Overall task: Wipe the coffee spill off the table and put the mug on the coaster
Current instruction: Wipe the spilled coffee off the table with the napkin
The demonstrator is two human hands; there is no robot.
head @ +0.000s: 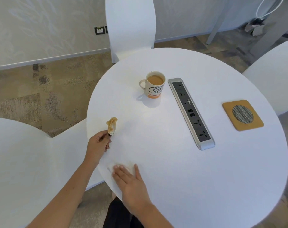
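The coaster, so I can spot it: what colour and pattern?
Tan cork coaster with a grey mesh circle at its centre; head view.

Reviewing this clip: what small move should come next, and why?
Probably set down the stained tissue that the left hand pinches. No spill shows on the table; the right hand presses a clean tissue flat, and the mug stands off the coaster.

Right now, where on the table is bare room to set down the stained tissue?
Bare patches: between the mug and the left hand; the near stretch right of the right hand, below the socket strip. Tightest is the gap between strip and coaster. The clean tissue takes the near-left edge.
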